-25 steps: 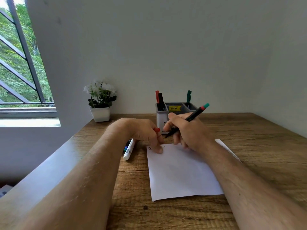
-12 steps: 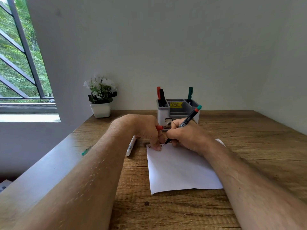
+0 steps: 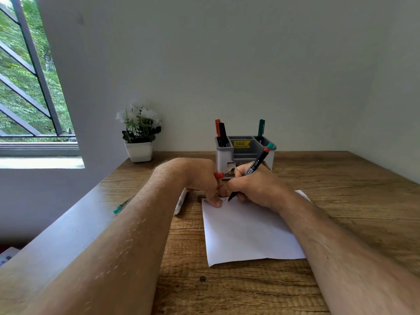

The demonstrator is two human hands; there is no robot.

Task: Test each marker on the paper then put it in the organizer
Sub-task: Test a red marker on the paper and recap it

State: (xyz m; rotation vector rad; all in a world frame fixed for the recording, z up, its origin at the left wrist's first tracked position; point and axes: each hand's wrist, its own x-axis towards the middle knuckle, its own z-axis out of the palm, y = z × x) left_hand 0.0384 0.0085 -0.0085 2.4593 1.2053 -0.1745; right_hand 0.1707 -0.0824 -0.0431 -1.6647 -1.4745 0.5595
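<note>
My right hand (image 3: pixel 256 187) grips a black marker (image 3: pixel 254 168) with a teal and red end, its tip touching the top of the white paper (image 3: pixel 247 233) beside small marks. My left hand (image 3: pixel 202 178) holds a red cap (image 3: pixel 219 176) while its fingertips press the paper's top left corner. The grey and white organizer (image 3: pixel 244 153) stands just behind both hands, with a red, a black and a green marker upright in it. A white marker (image 3: pixel 180 202) lies on the table left of the paper, partly hidden by my left forearm.
A white pot with a flowering plant (image 3: pixel 139 135) stands at the back left of the wooden table (image 3: pixel 341 201). A teal-tipped pen (image 3: pixel 121 206) lies near the table's left edge. A window is at the far left; walls close the back and right.
My right hand has lowered the marker from a raised slant until its tip meets the paper near my left fingers. The left hand has stayed on the corner with the cap.
</note>
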